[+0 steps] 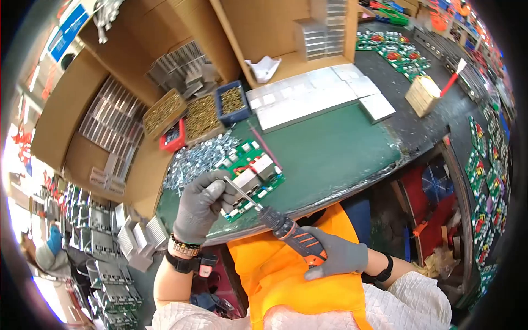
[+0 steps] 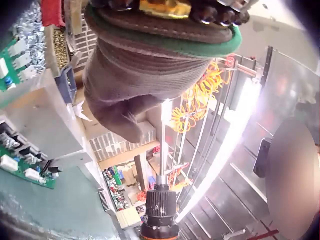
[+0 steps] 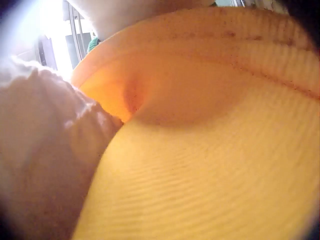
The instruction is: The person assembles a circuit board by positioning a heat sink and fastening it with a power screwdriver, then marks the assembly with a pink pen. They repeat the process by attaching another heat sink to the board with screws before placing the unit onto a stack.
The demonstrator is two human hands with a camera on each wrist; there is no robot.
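A grey-gloved left hand has its fingers curled at the tip of the driver's long bit; in the left wrist view, the bit reaches up to the glove. Whether a screw is between the fingers is hidden. The gloved right hand grips the black and orange power driver over the orange apron. Beneath the left fingers and bit lies a green circuit board with metal blocks. The right wrist view shows mostly apron and sleeve, no hand.
Loose silver parts lie left of the board, below trays of brass-coloured screws and a blue tray. Flat metal pieces line the green mat. A wooden block and more boards are at right.
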